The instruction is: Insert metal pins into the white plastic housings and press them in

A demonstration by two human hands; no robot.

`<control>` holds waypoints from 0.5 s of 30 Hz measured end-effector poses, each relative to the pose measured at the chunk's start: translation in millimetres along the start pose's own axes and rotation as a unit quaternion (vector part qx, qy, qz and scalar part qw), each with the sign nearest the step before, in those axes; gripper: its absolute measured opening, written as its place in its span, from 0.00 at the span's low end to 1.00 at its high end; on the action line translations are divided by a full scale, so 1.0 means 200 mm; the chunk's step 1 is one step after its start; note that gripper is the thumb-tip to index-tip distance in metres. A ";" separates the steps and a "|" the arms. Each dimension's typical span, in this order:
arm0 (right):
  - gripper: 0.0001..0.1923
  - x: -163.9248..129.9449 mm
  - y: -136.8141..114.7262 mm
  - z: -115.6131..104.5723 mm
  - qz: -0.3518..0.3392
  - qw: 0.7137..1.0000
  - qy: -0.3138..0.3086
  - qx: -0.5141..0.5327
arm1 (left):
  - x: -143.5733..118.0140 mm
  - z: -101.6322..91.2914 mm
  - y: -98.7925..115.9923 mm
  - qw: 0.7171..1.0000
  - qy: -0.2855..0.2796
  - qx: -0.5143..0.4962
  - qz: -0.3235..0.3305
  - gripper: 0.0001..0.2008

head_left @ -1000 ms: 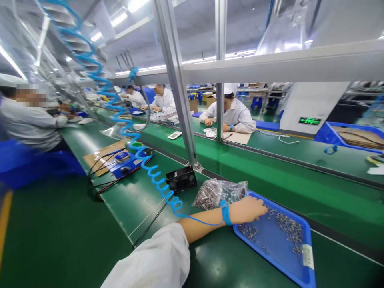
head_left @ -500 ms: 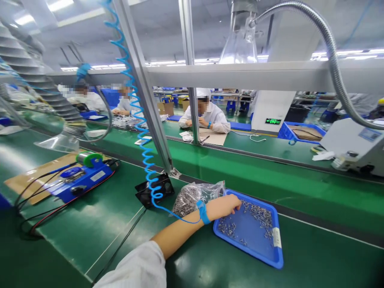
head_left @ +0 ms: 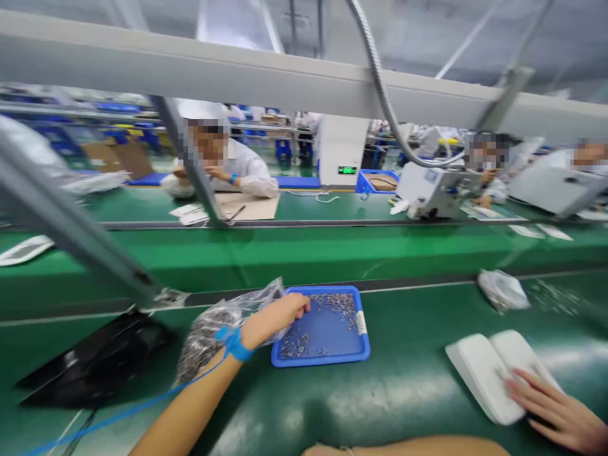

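The blue tray is sitting pretty much in the middle of the green bench, near side, with a bunch of small grey metal parts lying scattered across its far end and a smaller clump near the front left corner. The left hand is reaching over the tray's left rim, fingers curled loosely and hovering right at the parts; can't really tell if it's pinching any of them since the frame is a bit blurry. That wrist is wearing a blue strap with a thin blue cord trailing off to the near left.

Just left of the tray, touching the hand's arm, a clear plastic bag full of the same grey parts is lying on the bench. Further left a black flat thing is resting beside a slanted metal post.

Over on the near right, the right hand is lying flat with fingers spread, pressing on a white foam-looking block, not gripping it. A second small bag is sitting beyond it, well apart from the tray.

On the far side, other people in white coats are working at their own green bench, and a white machine with a flexible metal hose is standing to the right.
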State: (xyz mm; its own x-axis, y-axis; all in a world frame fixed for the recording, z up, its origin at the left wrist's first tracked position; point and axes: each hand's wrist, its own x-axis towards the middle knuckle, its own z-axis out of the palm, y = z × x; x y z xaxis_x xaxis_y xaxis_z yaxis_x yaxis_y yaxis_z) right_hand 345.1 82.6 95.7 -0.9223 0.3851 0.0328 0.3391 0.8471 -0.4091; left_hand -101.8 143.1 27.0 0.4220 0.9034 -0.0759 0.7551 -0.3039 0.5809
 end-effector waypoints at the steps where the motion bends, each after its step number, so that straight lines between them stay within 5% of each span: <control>1: 0.26 -0.10 0.05 -0.07 0.028 0.999 0.043 -0.005 | 0.00 -0.01 0.00 1.000 -0.001 -0.007 0.009 0.13; 4: 0.30 -0.26 0.09 -0.24 0.071 0.989 0.119 -0.046 | 0.03 -0.07 0.03 0.999 -0.007 -0.022 0.044 0.14; 7: 0.15 -0.17 -0.04 -0.25 0.067 0.996 0.037 -0.049 | 0.06 -0.10 0.10 0.995 -0.015 -0.038 0.088 0.14; 11: 0.16 0.19 -0.38 0.04 0.065 0.998 -0.006 -0.021 | 0.04 0.01 0.27 0.980 0.015 -0.083 0.177 0.11; 15: 0.16 0.53 -0.63 0.36 0.071 0.997 -0.032 -0.004 | -0.07 0.29 0.40 0.952 0.075 -0.150 0.258 0.09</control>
State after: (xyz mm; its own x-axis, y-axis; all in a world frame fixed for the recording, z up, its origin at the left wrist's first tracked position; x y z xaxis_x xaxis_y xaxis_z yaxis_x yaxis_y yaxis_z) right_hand 190.9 -10.3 84.4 -0.8748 0.4771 -0.0839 0.4682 0.7884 -0.3990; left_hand -18.7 89.7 27.8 0.6041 0.6978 0.3849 0.2812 -0.6385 0.7164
